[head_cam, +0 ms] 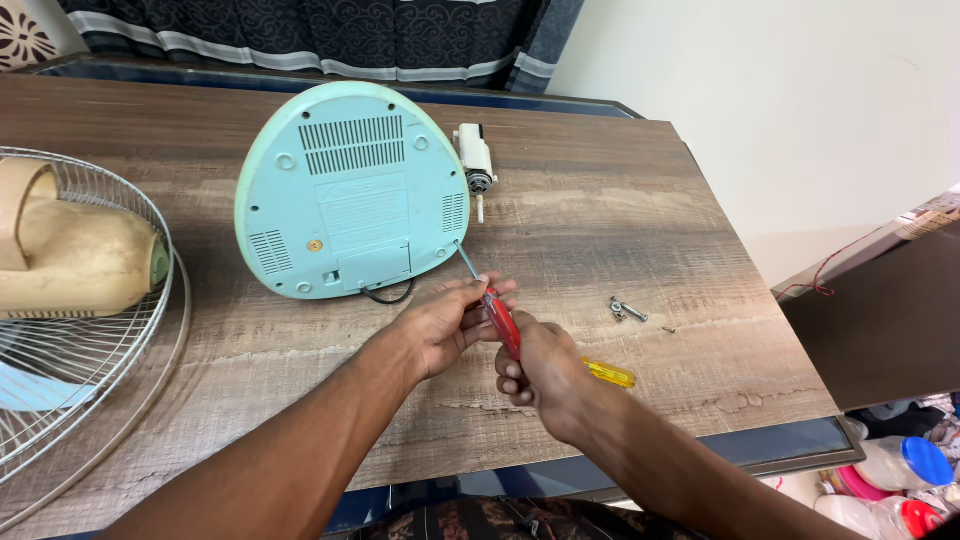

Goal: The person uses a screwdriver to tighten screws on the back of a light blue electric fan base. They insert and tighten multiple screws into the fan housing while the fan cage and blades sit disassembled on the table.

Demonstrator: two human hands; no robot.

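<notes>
A pale green fan base (345, 190) lies bottom-up on the wooden table (620, 230). My right hand (540, 372) grips the red handle of a screwdriver (500, 318), whose metal tip touches the base's lower right edge. My left hand (445, 322) pinches the screwdriver's shaft just in front of the handle. A black cord loops out under the base.
A small white motor part (475, 165) lies right of the base. Loose screws (627, 311) and a yellow-handled tool (610, 373) lie right of my hands. A wire fan guard (90, 400) with a cream motor housing (70, 250) fills the left side. Containers sit on the floor at lower right.
</notes>
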